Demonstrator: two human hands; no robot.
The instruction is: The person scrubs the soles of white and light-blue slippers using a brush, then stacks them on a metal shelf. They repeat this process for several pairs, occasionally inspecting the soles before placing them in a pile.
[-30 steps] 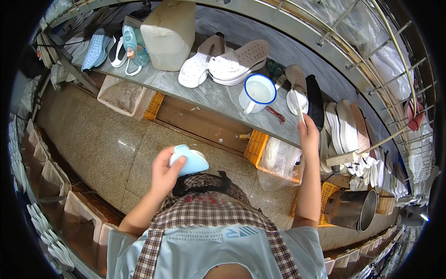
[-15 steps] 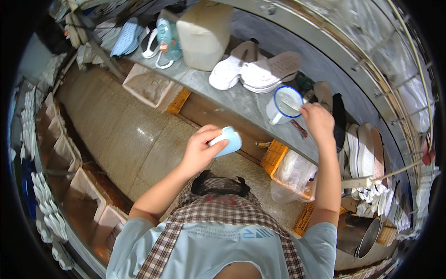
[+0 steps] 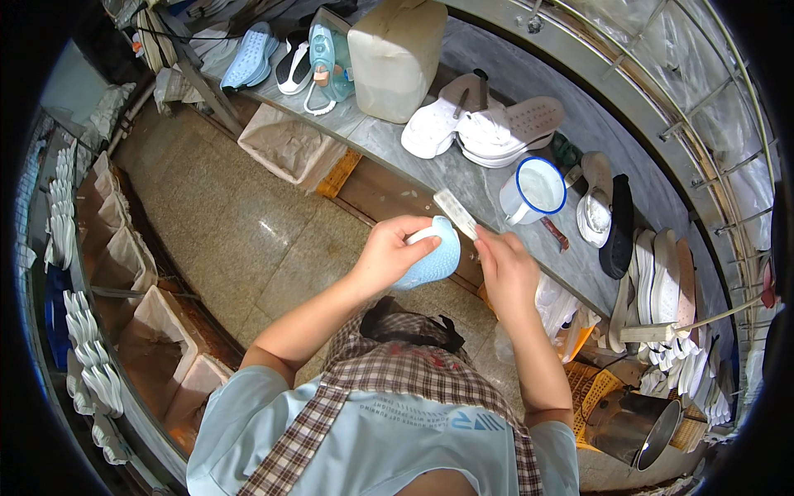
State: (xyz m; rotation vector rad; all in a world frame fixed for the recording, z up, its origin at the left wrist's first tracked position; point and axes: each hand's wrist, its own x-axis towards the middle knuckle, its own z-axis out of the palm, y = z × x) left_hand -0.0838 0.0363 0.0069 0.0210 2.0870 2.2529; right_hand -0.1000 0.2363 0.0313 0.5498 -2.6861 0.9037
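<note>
My left hand (image 3: 389, 255) grips a light blue shoe piece (image 3: 438, 255) with a textured surface and a white edge, curled between thumb and fingers. In my right hand (image 3: 506, 271) is a pale, flat brush (image 3: 453, 212), pinched by one end and slanting up to the left. Its far end is just above the blue piece; whether they touch I cannot tell. A white enamel mug (image 3: 512, 198) with a blue rim, whitish inside, stands on the grey bench (image 3: 372, 136), beyond my right hand. A dark red strip (image 3: 555, 235) lies beside the mug.
White shoes (image 3: 496, 136) and a cloudy plastic jug (image 3: 393, 70) stand on the bench. Farther left are a teal bottle (image 3: 331, 62) and a blue perforated shoe (image 3: 251, 58). Lined bins (image 3: 153, 335) line the left side. A metal pot (image 3: 633, 422) sits at lower right.
My right hand has drawn the brush out of the mug and moved left, to beside the blue shoe piece. The left hand has shifted slightly right, and the piece is tilted differently.
</note>
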